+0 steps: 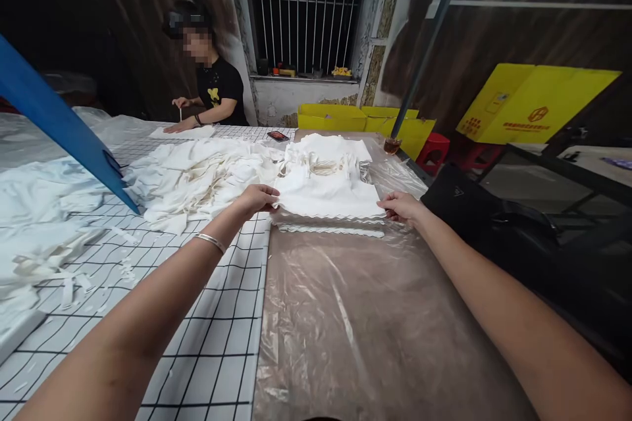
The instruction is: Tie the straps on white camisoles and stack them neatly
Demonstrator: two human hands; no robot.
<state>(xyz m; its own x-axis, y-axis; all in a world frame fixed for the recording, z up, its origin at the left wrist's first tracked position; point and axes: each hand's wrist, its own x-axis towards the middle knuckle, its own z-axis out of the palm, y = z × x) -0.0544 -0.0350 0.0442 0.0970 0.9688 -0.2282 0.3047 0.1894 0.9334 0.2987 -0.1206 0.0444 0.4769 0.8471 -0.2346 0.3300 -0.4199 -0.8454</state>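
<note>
Your left hand (260,198) pinches the near left corner of the top white garment (326,194), and your right hand (402,206) pinches its near right corner. On both sides the fingers appear closed on the hem; the fingertips under the cloth are partly hidden, so I cannot tell how firmly they press. This garment lies spread on the stack (328,231) of similar white pieces, with its straps toward the far side and its wavy hem toward you. The stack rests on the far part of the clear plastic sheet (340,322), to the right of the checked cloth (217,342).

In my judgement, the step in hand is the laying and straightening of this top piece. Its hem looks drawn fairly flat between your hands, while the lower hems reach a little nearer to you and are not perfectly even.

The next move, I think, calls for both hands at the same level, a light pull to the sides, and the corners placed over those below before you loosen the fingers. A stronger pull could shift the pieces beneath. Just left of the stack lies a loose heap (197,174) of white garments, so your left hand needs some care there.
</note>
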